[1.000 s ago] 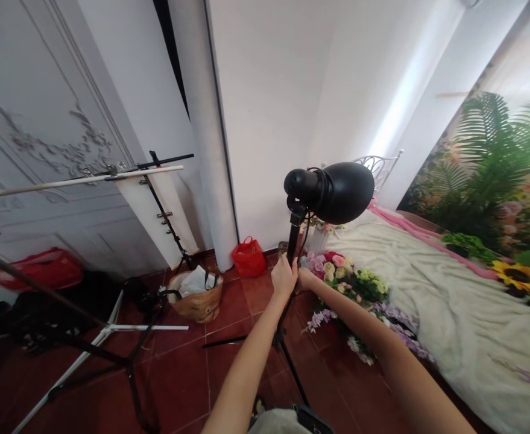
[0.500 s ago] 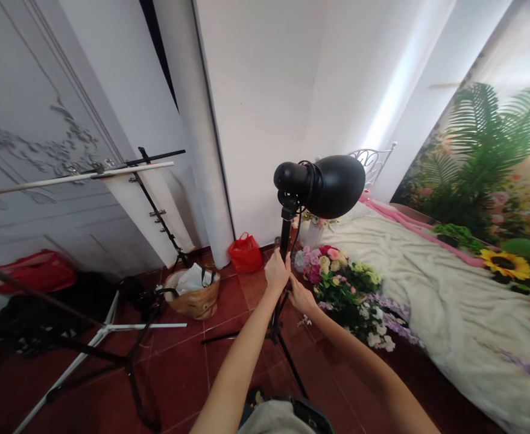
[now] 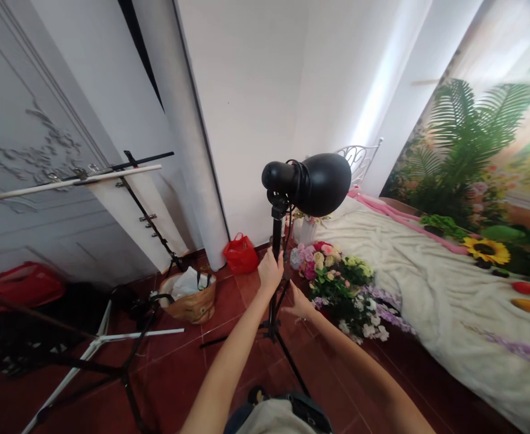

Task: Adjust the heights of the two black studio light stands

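A black studio lamp (image 3: 321,184) with a bowl-shaped shade sits on top of a black light stand (image 3: 277,234), its shade turned to the right. My left hand (image 3: 271,271) is wrapped round the stand's upright just below the lamp. A little lower and to the right, my right hand (image 3: 299,302) is open beside the upright, thumb and fingers apart. A thin cable hangs down from the lamp along the stand. The stand's legs are spread on the red tiled floor (image 3: 242,355).
Artificial flowers (image 3: 337,271) lie right of the stand, against a bed with a cream blanket (image 3: 427,289). A red bag (image 3: 240,253) and a woven basket (image 3: 192,304) stand on the left. Legs of other stands (image 3: 126,374) spread across the floor there.
My right hand has come off the stand's upright and moved slightly down and right, fingers spreading. The left hand still grips the upright. The view has shifted slightly to the right.
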A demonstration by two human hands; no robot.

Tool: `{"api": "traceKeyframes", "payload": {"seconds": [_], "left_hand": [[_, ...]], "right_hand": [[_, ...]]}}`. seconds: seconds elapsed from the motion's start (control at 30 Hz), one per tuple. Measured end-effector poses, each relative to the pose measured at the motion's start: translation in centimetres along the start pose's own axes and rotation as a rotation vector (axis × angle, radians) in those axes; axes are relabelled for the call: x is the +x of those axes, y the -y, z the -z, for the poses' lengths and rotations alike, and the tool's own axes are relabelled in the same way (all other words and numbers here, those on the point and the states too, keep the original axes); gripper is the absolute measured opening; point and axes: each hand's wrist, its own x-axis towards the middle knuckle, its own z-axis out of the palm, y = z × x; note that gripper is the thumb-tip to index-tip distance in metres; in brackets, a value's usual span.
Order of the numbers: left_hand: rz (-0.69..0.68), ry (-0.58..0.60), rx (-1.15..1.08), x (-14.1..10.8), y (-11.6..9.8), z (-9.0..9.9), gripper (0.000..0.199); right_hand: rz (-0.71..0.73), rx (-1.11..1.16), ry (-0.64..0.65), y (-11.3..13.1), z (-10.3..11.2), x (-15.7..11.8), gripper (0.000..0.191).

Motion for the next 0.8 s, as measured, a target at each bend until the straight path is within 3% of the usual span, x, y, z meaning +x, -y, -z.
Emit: {"api": "traceKeyframes", "payload": {"seconds": [0.1,0.2,0.27,0.43,0.5,0.63,0.8], "left_hand": [[-0.01,0.118,-0.196,0.8,0.4,1.4,0.032],[-0.035,0.237,-0.491,2.0,1.9,2.5,0.028],[0.024,0.229,-0.662,2.4,3.6,2.3,0.028],[0.373,0.207,-0.833,-0.2,9.3,-1.3,0.028],[0.432,0.249,-0.842,-2.1,11.2,-3.2,0.029],[0.317,0.38,-0.871,-4.6,12.8,-5.7,0.034],[0.164,0.347,-0.864,-3.9,10.9,-6.4,0.042]], "right_hand": [[0.134,0.176,-0.167,3.1,2.0,2.1,0.108],[0.122,0.316,-0.28,6.4,3.4,4.5,0.089],[0.071,0.397,-0.268,8.0,3.7,5.8,0.07],[-0.083,0.418,-0.233,9.7,3.1,7.8,0.037],[-0.124,0.414,-0.226,9.9,2.7,8.1,0.021],[-0.161,0.46,-0.232,10.3,2.3,8.7,0.014],[-0.162,0.62,-0.37,12.1,3.4,10.3,0.021]]}}
